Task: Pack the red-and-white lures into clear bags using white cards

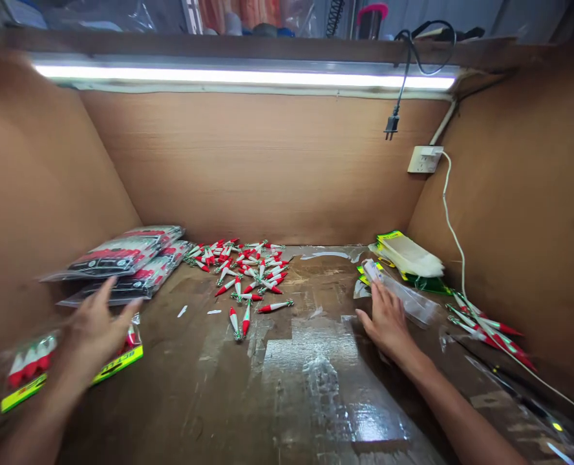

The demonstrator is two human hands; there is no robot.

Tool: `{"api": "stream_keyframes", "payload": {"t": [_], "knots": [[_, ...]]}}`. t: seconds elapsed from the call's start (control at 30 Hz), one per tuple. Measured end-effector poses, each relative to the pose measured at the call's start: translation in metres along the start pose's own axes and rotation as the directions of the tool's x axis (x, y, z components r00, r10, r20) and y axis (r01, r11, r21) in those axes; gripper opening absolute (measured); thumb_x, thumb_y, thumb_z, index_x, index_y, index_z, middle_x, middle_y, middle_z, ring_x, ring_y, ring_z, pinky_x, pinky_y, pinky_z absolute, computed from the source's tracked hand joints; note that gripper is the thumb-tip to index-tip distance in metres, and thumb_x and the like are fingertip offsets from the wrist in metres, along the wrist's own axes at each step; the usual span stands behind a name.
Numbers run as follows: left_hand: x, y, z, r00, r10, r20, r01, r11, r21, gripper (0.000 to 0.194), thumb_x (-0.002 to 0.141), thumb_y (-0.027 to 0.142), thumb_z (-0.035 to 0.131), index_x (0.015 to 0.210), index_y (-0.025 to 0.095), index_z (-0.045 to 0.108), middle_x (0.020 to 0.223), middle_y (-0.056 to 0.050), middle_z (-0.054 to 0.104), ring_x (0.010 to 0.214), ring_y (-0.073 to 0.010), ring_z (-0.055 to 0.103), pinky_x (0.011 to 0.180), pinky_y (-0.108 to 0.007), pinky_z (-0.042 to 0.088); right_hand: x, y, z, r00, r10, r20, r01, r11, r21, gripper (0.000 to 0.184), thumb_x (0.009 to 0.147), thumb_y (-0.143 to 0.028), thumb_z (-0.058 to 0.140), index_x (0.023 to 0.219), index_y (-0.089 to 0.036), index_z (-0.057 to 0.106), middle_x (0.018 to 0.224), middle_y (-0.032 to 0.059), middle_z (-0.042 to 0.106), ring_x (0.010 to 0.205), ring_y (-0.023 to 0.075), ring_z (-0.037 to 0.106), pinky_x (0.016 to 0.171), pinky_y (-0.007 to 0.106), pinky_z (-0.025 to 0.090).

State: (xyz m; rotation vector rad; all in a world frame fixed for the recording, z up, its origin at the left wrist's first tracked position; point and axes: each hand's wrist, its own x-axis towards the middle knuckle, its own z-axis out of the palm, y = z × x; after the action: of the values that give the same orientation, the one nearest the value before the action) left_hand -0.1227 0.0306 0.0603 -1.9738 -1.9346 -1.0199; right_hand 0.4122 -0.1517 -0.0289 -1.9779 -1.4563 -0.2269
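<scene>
My left hand (93,326), slightly blurred, hovers with fingers spread above two filled packs with yellow-green header cards. One pack of red-and-white lures (30,361) lies left of the wrist; the other pack (122,363) is partly hidden by the hand. Just beyond my fingertips sits a pile of flat black, red and white plastic packs (122,255). On the right, my right hand (386,320) has its fingers stretched over a clear plastic bag (415,302), with the thumb apart. Behind it rests a stack of header-card bags (408,255). Loose red-and-white fishing lures (262,281) are scattered at the back centre.
More lures (490,326) lie at the right, crossed by a white cable (446,194) from a wall socket (425,159). A black plug (392,124) hangs from the shelf above. Wooden panels enclose the back and sides under a tube light (248,79).
</scene>
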Motion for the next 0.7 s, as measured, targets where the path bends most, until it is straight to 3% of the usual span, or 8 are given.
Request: {"api": "stream_keyframes", "payload": {"t": [0.1,0.2,0.27,0.37,0.43,0.57,0.63,0.7], "knots": [[-0.040,0.079,0.007,0.949,0.315,-0.002,-0.311,0.934,-0.179,0.076,0.087,0.058,0.056,0.150,0.025,0.030,0.146,-0.011,0.048,0.129,-0.0335,0.052,0.105,-0.048,0.044,-0.003,-0.043,-0.025,0.991,-0.091,-0.094,0.115,0.948,0.296,0.069,0.091,-0.036,0.056,0.153,-0.017,0.029,0.159,0.0124,0.027,0.146,0.0294,0.023,0.120,0.049,0.020],[-0.073,0.148,0.015,0.795,0.602,0.076,-0.528,0.747,-0.404,0.099,0.078,0.057,0.070,0.154,0.026,0.017,0.153,-0.012,0.039,0.138,-0.0326,0.040,0.112,-0.046,0.036,-0.012,-0.097,-0.038,0.987,-0.128,0.097,0.020,0.700,0.714,0.068,0.091,-0.040,0.060,0.152,-0.028,0.032,0.158,0.0076,0.031,0.142,0.0265,0.035,0.117,0.046,0.029],[-0.083,0.172,0.022,0.722,0.689,0.070,-0.591,0.666,-0.456,0.114,0.068,0.057,0.079,0.155,0.024,0.014,0.152,-0.015,0.038,0.141,-0.0351,0.034,0.116,-0.049,0.030,-0.015,-0.126,-0.036,0.937,-0.224,0.269,-0.147,0.447,0.883,0.067,0.089,-0.043,0.063,0.149,-0.028,0.038,0.150,0.0096,0.045,0.135,0.0265,0.046,0.112,0.045,0.035],[-0.080,0.172,0.034,0.738,0.671,0.075,-0.577,0.684,-0.446,0.100,0.070,0.045,0.081,0.152,0.028,0.026,0.144,-0.012,0.048,0.133,-0.0342,0.044,0.112,-0.049,0.033,-0.006,-0.149,-0.020,0.822,-0.375,0.430,-0.370,0.223,0.902,0.063,0.086,-0.046,0.065,0.143,-0.024,0.050,0.133,0.0134,0.061,0.126,0.0285,0.054,0.107,0.046,0.041],[-0.070,0.158,0.042,0.807,0.583,0.088,-0.499,0.755,-0.426,0.084,0.075,0.038,0.077,0.147,0.030,0.035,0.137,-0.010,0.054,0.124,-0.0317,0.054,0.105,-0.045,0.042,0.008,-0.154,-0.005,0.803,-0.389,0.452,-0.373,0.262,0.890,0.053,0.086,-0.046,0.064,0.133,-0.023,0.060,0.137,0.0142,0.058,0.123,0.0298,0.057,0.100,0.045,0.045],[-0.044,0.123,0.051,0.963,0.266,0.052,-0.227,0.897,-0.379,0.092,0.074,0.044,0.078,0.150,0.025,0.028,0.135,-0.013,0.057,0.116,-0.0329,0.060,0.093,-0.041,0.050,0.036,-0.163,0.037,0.881,-0.367,0.297,0.057,0.708,0.704,0.032,0.087,-0.031,0.061,0.116,-0.022,0.071,0.140,0.0125,0.055,0.120,0.0280,0.056,0.095,0.042,0.046],[-0.036,0.114,0.052,0.983,0.182,0.016,-0.163,0.914,-0.372,0.099,0.072,0.049,0.079,0.151,0.025,0.024,0.138,-0.015,0.055,0.118,-0.0339,0.059,0.094,-0.041,0.050,0.040,-0.173,0.059,0.837,-0.465,0.289,0.319,0.843,0.433,0.040,0.085,-0.021,0.061,0.125,-0.022,0.065,0.128,0.0122,0.064,0.118,0.0279,0.055,0.099,0.042,0.043],[-0.033,0.111,0.051,0.983,0.185,-0.006,-0.174,0.910,-0.377,0.101,0.071,0.051,0.079,0.151,0.025,0.023,0.141,-0.015,0.053,0.123,-0.0346,0.057,0.097,-0.042,0.048,0.039,-0.184,0.076,0.779,-0.524,0.343,0.486,0.851,0.198,0.046,0.087,-0.015,0.058,0.133,-0.023,0.058,0.116,0.0122,0.069,0.114,0.0285,0.055,0.098,0.042,0.041]]}}
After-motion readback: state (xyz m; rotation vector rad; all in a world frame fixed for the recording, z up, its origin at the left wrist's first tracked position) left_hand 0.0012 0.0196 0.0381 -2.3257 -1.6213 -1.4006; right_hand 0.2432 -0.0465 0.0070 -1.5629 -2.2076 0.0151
